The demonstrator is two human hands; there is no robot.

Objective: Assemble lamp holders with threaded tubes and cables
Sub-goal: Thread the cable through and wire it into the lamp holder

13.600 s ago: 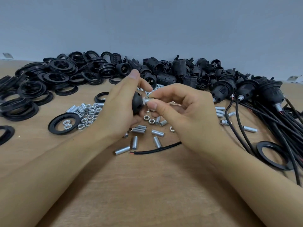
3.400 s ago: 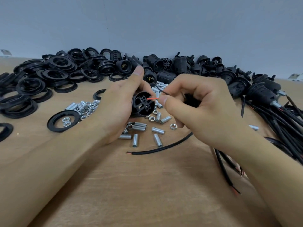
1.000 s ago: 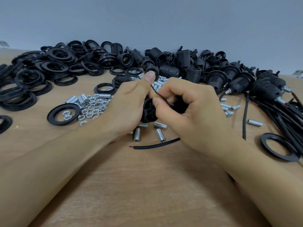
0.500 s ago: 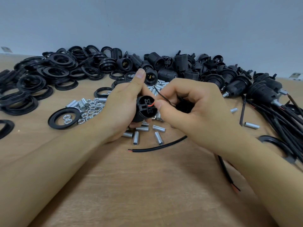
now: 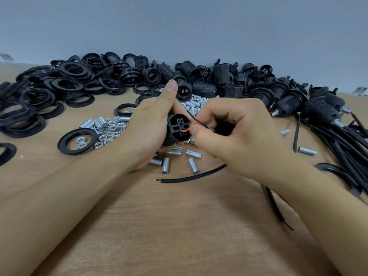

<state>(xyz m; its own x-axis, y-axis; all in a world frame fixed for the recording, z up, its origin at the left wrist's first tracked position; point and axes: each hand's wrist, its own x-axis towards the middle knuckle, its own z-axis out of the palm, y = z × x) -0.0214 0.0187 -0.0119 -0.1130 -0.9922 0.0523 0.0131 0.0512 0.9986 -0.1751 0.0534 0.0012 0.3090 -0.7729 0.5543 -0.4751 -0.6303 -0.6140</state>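
Wooden tabletop (image 5: 179,226) carries everything, its far edge meeting a grey wall (image 5: 199,26). Along the far left edge spreads a broad heap of black threaded rings (image 5: 59,86), flat and overlapping. Beside it, along the far middle, lies a pile of black lamp holder shells (image 5: 209,80), ribbed and tumbled on their sides. Toward the right edge sits a bundle of finished holders with cables (image 5: 322,116), their black leads running off toward the near right corner.

At the middle of the tabletop, raised above the wood, the left hand (image 5: 151,132) wraps round a black lamp holder (image 5: 178,128), thumb pointing up along its far side and the open terminal face turned toward the camera. Just beside it the right hand (image 5: 235,136) has its fingers curled, with forefinger and thumb pinching a red wire (image 5: 185,131) that bends into the holder's terminal face. A thin black wire (image 5: 196,121) arcs above the red one into the right hand.

Under the hands a black cable (image 5: 189,178) lies on the wood, its stripped red end pointing left. A single ring (image 5: 78,139) lies left of the hands with two nuts inside it. Between that ring and the left hand is a scatter of silver nuts (image 5: 111,130). Short threaded tubes (image 5: 193,165) lie loose below the hands.
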